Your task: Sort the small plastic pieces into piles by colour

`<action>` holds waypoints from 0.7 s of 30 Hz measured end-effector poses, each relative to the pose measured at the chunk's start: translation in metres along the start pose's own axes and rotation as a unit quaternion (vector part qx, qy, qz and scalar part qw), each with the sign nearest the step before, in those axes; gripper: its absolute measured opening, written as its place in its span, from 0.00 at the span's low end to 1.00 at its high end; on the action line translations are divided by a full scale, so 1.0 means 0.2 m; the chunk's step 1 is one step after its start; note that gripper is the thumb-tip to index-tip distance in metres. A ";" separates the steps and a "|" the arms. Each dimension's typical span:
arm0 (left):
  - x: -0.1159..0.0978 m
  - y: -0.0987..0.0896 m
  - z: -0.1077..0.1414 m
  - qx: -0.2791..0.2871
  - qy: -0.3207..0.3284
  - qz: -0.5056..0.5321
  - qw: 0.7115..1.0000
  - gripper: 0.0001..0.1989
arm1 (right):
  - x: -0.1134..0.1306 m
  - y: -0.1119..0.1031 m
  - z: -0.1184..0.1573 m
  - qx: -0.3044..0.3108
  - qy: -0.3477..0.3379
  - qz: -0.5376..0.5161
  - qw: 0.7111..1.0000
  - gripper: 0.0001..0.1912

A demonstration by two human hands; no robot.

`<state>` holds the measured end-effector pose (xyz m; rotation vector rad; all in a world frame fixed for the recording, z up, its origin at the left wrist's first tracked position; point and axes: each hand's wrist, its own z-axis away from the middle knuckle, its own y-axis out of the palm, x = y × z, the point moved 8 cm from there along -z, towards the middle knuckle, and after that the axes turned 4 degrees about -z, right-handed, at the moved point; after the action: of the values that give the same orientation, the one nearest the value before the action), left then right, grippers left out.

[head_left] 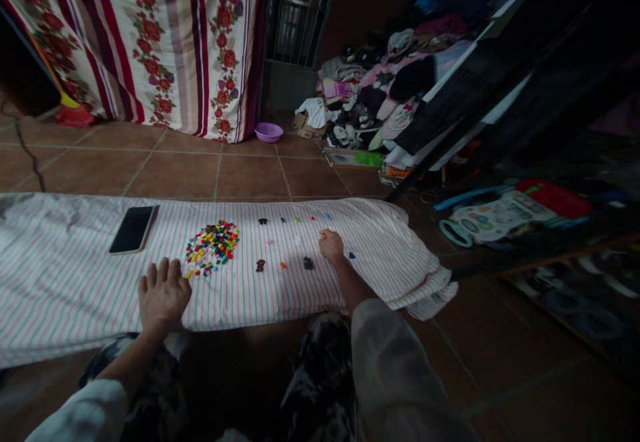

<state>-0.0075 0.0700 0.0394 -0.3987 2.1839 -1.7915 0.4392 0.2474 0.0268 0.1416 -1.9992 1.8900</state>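
A mixed heap of small coloured pieces (213,249) lies on the striped cloth (240,309). My left hand (164,293) rests palm down at the heap's lower left, fingers spread, holding nothing. To the right are small separate groups sorted by colour, among them black pieces (263,221), brown pieces (261,266), an orange piece (283,265) and dark grey pieces (308,263). My right hand (331,245) is closed above the cloth, between the white pieces (299,240) and a dark blue piece (352,255). Whatever its fingers hold is hidden or too small to name.
A phone (133,230) lies on the cloth left of the heap. Beyond on the tiled floor are a purple basin (269,133), a red dustpan (75,115) and a pile of clothes (375,95). A floral curtain (173,42) hangs behind.
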 end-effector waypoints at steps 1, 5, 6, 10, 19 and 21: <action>0.00 0.00 0.00 0.001 -0.001 -0.001 1.000 0.27 | 0.00 0.00 0.00 0.001 -0.002 0.000 1.000 0.21; 0.00 0.01 0.00 0.001 0.001 -0.004 1.000 0.27 | 0.01 0.01 0.01 -0.001 -0.015 -0.003 1.000 0.21; 0.00 0.01 0.00 -0.001 0.001 -0.005 1.000 0.27 | 0.02 0.01 0.01 0.000 -0.019 -0.004 1.000 0.21; 0.01 0.02 0.00 -0.002 0.000 -0.006 1.000 0.27 | 0.03 0.00 0.01 0.010 -0.033 -0.010 0.999 0.22; 0.02 0.03 -0.01 -0.012 0.004 -0.006 1.000 0.26 | 0.02 -0.03 0.02 0.019 -0.036 -0.005 0.999 0.21; 0.02 0.04 -0.01 -0.019 0.005 -0.007 1.000 0.26 | 0.02 -0.04 0.02 0.004 -0.034 0.001 0.999 0.20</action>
<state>-0.0128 0.0722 0.0323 -0.4136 2.2299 -1.7660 0.4381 0.2439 0.0361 0.2083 -2.0354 1.9193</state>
